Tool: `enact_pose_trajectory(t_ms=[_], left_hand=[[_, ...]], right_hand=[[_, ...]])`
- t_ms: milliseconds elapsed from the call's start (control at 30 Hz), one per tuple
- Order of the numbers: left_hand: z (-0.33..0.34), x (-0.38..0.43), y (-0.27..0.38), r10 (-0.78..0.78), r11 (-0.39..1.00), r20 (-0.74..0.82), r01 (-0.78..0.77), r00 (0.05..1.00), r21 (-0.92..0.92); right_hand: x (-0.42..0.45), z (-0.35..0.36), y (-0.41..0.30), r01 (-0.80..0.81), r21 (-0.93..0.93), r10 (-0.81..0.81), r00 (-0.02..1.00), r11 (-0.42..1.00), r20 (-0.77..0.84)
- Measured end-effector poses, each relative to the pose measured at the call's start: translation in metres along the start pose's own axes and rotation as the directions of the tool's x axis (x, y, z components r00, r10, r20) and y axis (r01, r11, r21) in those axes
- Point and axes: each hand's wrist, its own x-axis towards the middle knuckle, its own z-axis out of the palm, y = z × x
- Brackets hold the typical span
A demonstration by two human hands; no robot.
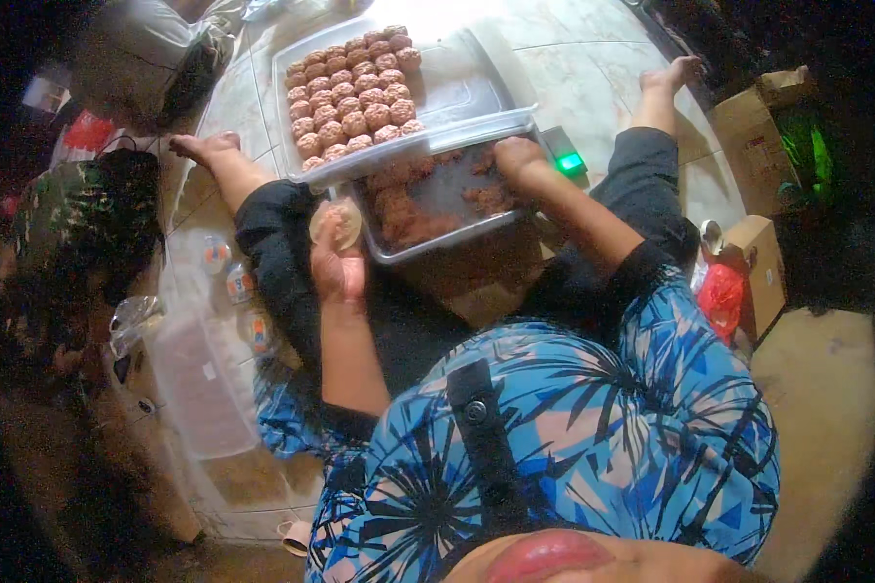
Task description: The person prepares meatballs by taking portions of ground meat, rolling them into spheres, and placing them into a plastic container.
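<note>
My left hand point(337, 271) is raised at the left of the lower tray, with a small round pale piece point(336, 223), perhaps a dish or disc, at its fingertips. My right hand point(519, 162) reaches over the right side of a clear plastic tray point(446, 248) of reddish-brown crumbly mixture point(401, 215); its fingers are curled and whatever lies under them is hidden. Behind, partly overlapping that tray, a larger clear plastic container point(474, 122) holds rows of round textured brown balls point(348, 106) on its left side.
A small device with a lit green display point(571, 162) sits right of the lower tray. My legs stretch out either side on the tiled floor. Cardboard boxes point(757, 270) and a red plastic bag point(720, 299) stand right. Several small packages point(239, 283) and a translucent plastic lid point(208, 386) lie left.
</note>
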Motion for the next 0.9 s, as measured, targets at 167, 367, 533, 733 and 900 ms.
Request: enact_pose_trajectory(t_ms=[167,367,533,733,900], left_hand=[[-0.002,-0.003,-0.002,0.02,0.999,0.056,-0.022,0.998,0.029],[0.014,-0.009,-0.006,-0.053,0.997,0.135,0.06,0.989,-0.049],[-0.003,-0.007,-0.005,-0.025,0.999,0.108,0.022,0.994,0.026],[0.013,-0.014,-0.008,-0.046,0.996,0.064,0.051,0.997,-0.077],[0.015,-0.024,-0.015,-0.085,0.996,0.057,0.086,0.995,-0.015]], right_hand=[[-0.041,-0.045,0.001,0.197,-0.104,-0.211,0.967,0.975,-0.141],[-0.021,-0.032,-0.004,0.137,0.052,-0.139,0.99,0.989,0.026],[-0.007,-0.019,-0.009,0.184,0.052,-0.189,0.975,0.982,0.116],[0.023,0.061,0.034,0.047,0.775,-0.296,0.937,0.63,0.184],[0.005,0.026,0.011,0.019,0.838,-0.354,0.912,0.545,0.209]])
